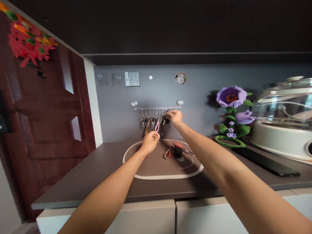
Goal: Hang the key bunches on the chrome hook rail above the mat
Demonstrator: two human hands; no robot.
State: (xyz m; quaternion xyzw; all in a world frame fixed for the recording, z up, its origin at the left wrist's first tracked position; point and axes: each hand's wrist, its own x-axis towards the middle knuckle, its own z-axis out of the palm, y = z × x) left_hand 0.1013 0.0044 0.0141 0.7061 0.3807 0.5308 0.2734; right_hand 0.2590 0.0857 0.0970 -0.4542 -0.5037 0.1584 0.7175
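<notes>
A clear hook rail (158, 108) is fixed to the grey wall, with several bunches of keys (151, 120) hanging from its hooks. Among them hangs a pink strap (157, 125). My right hand (175, 117) is at the rail's right end, its fingertips pinched beside the rightmost hook and keys; what they grip is too small to make out. Lower down, my left hand (150, 142) is closed in a pinch just below the pink strap, with a small shiny bit showing at its fingertips. A key bunch with a black pompom (177, 151) and red pieces lies on the brown mat (148, 165).
On the counter's right are a purple flower ornament (231, 97), a black phone (266, 162) and a white appliance with a clear top (282, 136). A dark cabinet (170, 29) overhangs the counter. A brown door (48, 130) stands at the left.
</notes>
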